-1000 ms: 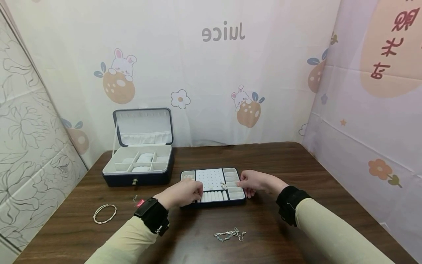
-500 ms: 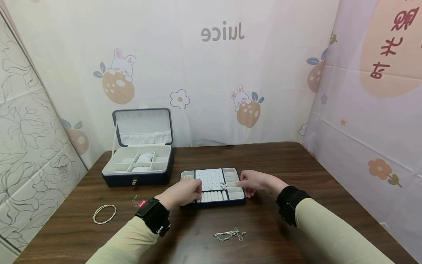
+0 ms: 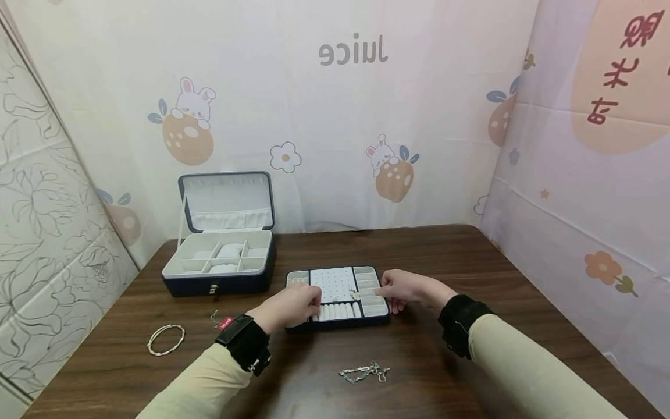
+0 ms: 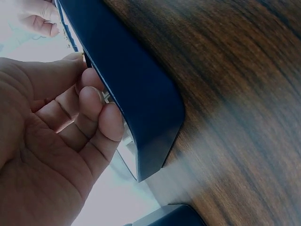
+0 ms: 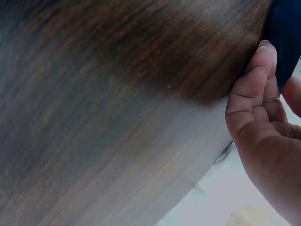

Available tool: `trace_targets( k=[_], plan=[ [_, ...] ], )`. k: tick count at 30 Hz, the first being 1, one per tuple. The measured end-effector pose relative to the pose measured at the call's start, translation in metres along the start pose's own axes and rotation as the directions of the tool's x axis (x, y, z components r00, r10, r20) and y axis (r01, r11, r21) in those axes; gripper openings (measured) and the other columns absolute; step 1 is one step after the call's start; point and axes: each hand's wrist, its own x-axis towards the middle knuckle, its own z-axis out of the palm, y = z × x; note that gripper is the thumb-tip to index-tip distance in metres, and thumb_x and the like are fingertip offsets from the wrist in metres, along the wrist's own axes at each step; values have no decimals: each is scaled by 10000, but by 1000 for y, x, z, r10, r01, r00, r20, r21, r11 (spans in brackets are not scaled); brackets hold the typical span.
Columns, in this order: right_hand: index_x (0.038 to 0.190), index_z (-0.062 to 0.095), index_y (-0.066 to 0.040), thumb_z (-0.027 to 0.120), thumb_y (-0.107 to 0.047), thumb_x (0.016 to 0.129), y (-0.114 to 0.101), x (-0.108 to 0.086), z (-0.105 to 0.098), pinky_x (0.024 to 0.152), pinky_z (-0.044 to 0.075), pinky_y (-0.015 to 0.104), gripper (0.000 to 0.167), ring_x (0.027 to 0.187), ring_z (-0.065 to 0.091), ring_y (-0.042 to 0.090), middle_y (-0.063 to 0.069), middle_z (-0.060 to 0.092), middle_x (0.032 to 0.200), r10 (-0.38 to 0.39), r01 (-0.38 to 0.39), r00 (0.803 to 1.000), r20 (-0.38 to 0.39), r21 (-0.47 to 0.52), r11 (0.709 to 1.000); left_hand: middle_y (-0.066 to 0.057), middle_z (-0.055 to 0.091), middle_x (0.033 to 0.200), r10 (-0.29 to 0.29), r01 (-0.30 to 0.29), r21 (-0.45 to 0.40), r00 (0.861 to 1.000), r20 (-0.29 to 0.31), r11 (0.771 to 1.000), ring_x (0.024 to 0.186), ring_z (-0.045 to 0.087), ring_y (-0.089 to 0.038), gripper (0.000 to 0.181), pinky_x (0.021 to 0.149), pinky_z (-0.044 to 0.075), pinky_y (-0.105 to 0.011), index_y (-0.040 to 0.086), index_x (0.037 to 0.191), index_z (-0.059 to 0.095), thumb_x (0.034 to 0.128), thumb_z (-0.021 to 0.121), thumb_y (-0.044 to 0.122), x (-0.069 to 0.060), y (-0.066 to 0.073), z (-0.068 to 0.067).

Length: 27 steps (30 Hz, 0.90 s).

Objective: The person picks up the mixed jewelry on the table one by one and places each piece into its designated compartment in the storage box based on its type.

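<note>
A dark blue jewelry tray [image 3: 339,324] lies on the table, with white ring rolls [image 3: 340,311] at its front and a dotted white panel [image 3: 332,284] behind them. Small earrings [image 3: 356,295] sit at the panel's right. My left hand [image 3: 290,304] reaches over the tray's front left part, thumb and fingertips bent together at the ring rolls; in the left wrist view the fingers [image 4: 89,103] curl beside the blue wall, and what lies between them is hidden. My right hand [image 3: 410,289] grips the tray's right edge, thumb on the rim, the other fingers against the outer side.
An open jewelry box [image 3: 238,284] with compartments and small cushions stands at the back left, its lid [image 3: 227,201] raised. A twisted bangle [image 3: 166,340] lies at the left, near a small chain [image 3: 214,316] with a red tag [image 3: 225,323]. A silver chain [image 3: 364,371] lies in front.
</note>
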Motion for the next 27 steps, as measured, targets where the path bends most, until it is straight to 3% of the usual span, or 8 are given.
trace_targets(
  k=[9,27],
  plan=[
    [994,533,-39,589,-215,1044,0,1,0,593,499,305,192,625,619,191,104,646,742,-1,1,1000,-7,-2,1000,67,536,698,53,-53,46,999,1,998,667,491,-98,223,636,431,-273,153,772,577,934,693,52,0,1,1],
    [980,556,-39,595,-220,1040,-2,-2,1,608,508,312,196,629,620,189,102,648,741,-1,0,1000,-20,-10,1000,62,536,695,8,-10,54,999,33,998,652,498,-106,214,623,429,-271,163,786,583,947,683,64,1,3,0]
  ],
)
